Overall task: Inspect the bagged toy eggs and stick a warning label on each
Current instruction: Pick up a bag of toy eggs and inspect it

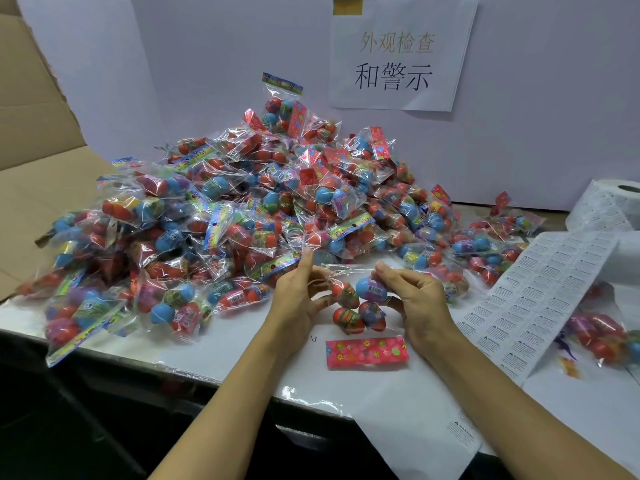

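Note:
A clear bag of toy eggs (360, 306), red and blue with a pink flowered header card at its near end, lies on the white table in front of me. My left hand (299, 299) pinches the bag's left side. My right hand (414, 299) grips its right side around a blue egg. A big heap of the same bagged eggs (221, 216) covers the table behind and to the left. A long sheet of white warning labels (540, 292) runs from a roll (609, 206) at the right.
A white board with a paper sign (401, 53) stands behind the heap. Flattened cardboard (38, 109) lies at the left. More bagged eggs (602, 337) sit at the far right, partly under the label sheet. The table's front edge (194, 372) drops off to dark space.

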Available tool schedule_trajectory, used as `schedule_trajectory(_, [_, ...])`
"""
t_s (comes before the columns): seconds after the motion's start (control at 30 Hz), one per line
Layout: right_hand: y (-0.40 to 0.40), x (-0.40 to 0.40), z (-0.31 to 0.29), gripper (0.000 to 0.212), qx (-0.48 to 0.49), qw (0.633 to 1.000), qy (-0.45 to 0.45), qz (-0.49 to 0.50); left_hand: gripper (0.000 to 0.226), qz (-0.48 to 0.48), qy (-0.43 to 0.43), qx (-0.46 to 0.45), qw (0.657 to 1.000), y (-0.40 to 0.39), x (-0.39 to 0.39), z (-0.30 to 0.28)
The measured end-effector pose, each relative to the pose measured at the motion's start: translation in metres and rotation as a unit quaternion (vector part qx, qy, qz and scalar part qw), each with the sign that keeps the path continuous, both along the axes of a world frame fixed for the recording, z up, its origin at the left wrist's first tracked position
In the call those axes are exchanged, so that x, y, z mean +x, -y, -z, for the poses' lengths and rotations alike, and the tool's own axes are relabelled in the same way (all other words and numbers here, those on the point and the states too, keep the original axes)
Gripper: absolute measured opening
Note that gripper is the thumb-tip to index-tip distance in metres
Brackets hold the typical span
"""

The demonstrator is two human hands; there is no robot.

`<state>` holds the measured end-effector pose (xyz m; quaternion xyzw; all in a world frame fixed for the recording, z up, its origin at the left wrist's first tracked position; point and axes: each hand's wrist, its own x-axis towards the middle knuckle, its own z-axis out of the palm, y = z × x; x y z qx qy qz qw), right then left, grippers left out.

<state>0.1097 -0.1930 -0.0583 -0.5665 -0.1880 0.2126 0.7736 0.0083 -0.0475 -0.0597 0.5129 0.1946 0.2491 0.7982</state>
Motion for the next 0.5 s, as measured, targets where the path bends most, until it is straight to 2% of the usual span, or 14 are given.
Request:
schedule_trajectory(0.13, [-0.0008,-0.0013,0.0004,0.034,-0.012,1.000,0.013,-0.021,0.027,0.045,-0.021,0.048,0.998,0.0024,-0.0043,0.0014])
schedule_trajectory(0.23, [-0.0004,-0.0026,-0.0008,0.031,-0.036,0.998,0.029,-0.035,0.019,0.032,-0.012,0.061,0.998,0.0029,-0.0054,0.0021])
schedule_trajectory(0.5, [0.0006,-0.0034,-0.0025,0.039,-0.053,0.996,0.031,-0.063,0.021,0.023,-0.007,0.069,0.997,0.0028,-0.0061,0.0035])
